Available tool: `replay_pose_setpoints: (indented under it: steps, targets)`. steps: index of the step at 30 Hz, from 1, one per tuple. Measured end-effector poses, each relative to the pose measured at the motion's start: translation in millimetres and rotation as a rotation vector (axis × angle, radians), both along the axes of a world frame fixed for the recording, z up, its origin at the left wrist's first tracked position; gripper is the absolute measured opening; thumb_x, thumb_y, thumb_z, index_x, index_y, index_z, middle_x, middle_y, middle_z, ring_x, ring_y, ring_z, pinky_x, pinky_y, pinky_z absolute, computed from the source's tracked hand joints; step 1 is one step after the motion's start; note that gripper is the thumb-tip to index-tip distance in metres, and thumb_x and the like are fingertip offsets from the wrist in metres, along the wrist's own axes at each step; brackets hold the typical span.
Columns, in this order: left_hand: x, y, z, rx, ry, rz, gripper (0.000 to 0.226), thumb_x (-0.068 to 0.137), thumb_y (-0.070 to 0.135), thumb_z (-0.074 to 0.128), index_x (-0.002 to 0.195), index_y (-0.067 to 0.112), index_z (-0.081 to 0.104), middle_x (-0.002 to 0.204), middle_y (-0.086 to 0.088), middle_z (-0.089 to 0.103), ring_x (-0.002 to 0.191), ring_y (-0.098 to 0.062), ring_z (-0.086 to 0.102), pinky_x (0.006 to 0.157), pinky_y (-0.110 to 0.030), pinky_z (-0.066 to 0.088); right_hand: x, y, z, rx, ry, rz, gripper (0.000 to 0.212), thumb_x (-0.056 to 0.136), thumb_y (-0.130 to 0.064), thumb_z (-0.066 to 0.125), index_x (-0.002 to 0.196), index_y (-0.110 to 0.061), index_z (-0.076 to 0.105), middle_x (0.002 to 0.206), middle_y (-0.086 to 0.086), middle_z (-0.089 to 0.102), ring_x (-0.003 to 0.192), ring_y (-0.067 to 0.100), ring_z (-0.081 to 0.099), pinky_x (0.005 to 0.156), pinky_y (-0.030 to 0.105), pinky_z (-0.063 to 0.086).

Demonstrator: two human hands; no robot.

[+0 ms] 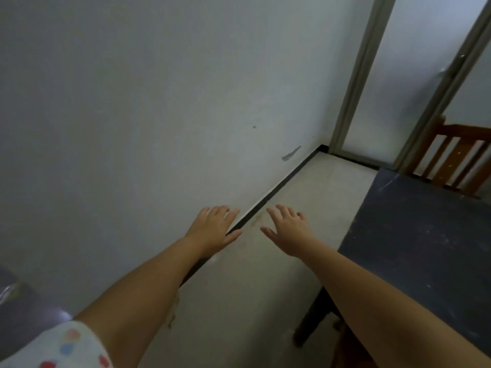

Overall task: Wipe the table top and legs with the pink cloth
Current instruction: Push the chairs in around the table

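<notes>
A dark blue table top [422, 240] fills the right side of the view, dusty and scuffed, with one dark leg [312, 321] showing under its near left corner. My left hand [215, 228] is stretched out in front of me with its fingers apart, empty, over the line where wall meets floor. My right hand [288, 229] is held out beside it, palm down, fingers spread, empty, just left of the table's edge and not touching it. No pink cloth is in view.
A pale wall [159, 102] with a black skirting strip [268, 197] runs along the left. A wooden chair back [457, 160] stands behind the table's far end, by a grey door frame [353, 83]. A purplish object [24, 304] sits at lower left.
</notes>
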State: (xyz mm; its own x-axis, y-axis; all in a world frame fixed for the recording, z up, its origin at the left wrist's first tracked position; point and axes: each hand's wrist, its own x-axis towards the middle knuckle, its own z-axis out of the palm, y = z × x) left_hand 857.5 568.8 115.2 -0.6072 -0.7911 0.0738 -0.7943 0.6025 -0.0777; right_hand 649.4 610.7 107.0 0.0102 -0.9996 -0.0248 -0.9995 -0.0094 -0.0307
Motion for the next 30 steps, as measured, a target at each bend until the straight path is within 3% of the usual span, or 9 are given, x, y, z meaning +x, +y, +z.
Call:
replay_pose_setpoints:
  steps: [10, 30]
  targets:
    - [-49, -179, -4, -0.016, 0.004, -0.166, 0.097, 0.065, 0.063, -0.013, 0.145, 0.017, 0.019, 0.142, -0.008, 0.034, 0.129, -0.022, 0.033, 0.106, -0.037, 0.021, -51, -140, -11, 0.020, 0.021, -0.143, 0.062, 0.095, -0.057, 0.025, 0.146, -0.024, 0.017, 0.154, 0.006, 0.022, 0.140, 0.024, 0.023, 0.111, 0.045, 0.022]
    - [-295, -556, -11, 0.035, 0.028, -0.396, 0.086, 0.076, 0.063, -0.002, 0.143, 0.017, 0.024, 0.140, -0.007, 0.039, 0.126, -0.023, 0.037, 0.103, -0.035, 0.027, -291, -463, -28, 0.021, 0.000, -0.403, 0.060, 0.095, -0.055, 0.024, 0.146, -0.024, 0.018, 0.154, 0.005, 0.021, 0.141, 0.023, 0.022, 0.111, 0.044, 0.023]
